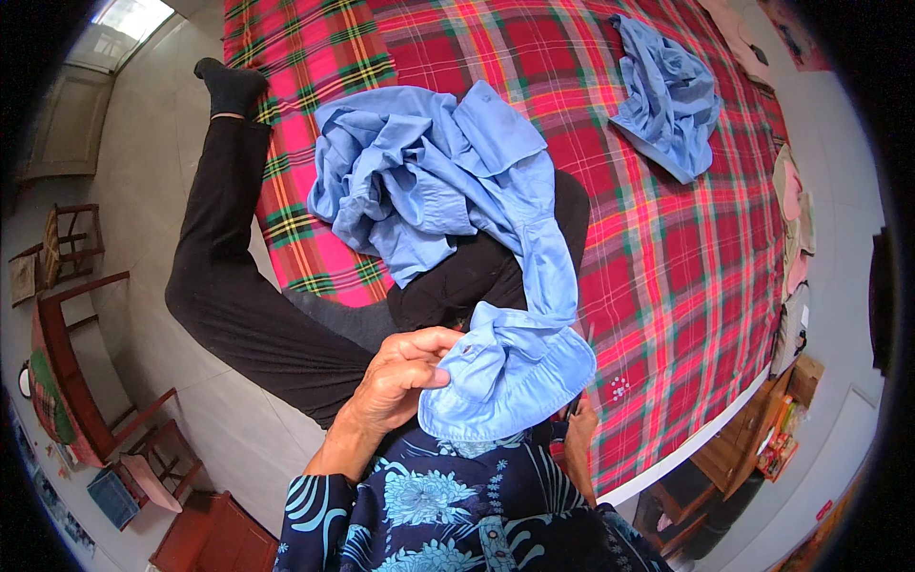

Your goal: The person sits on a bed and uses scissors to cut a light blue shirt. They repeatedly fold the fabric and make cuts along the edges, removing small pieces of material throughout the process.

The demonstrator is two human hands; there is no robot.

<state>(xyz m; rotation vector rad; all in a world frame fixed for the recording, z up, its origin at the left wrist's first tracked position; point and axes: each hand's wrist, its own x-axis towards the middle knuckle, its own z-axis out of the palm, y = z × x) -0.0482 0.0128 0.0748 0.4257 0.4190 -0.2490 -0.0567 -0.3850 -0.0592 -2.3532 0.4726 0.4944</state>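
My left hand [400, 375] pinches the cuff [522, 393] of a light blue shirt between thumb and fingers. A small buttonhole or button spot shows near the fingertips. From the cuff the sleeve [549, 264] runs up to the crumpled shirt body [400, 164], which lies over my bent leg and the bed. Partly hidden behind the cuff, my right hand [582, 429] is closed around a dark-handled tool [572, 408], possibly scissors; most of it is covered. Several small white discs, likely buttons [619, 388], lie on the plaid bedspread [679, 300] to the right.
Another crumpled light blue garment [668, 100] lies farther up the bed. Folded clothes [792, 207] line the bed's right edge. A wooden cabinet [740, 436] with packages stands at lower right. Wooden chairs [161, 457] and a red-brown table [68, 372] are on the left.
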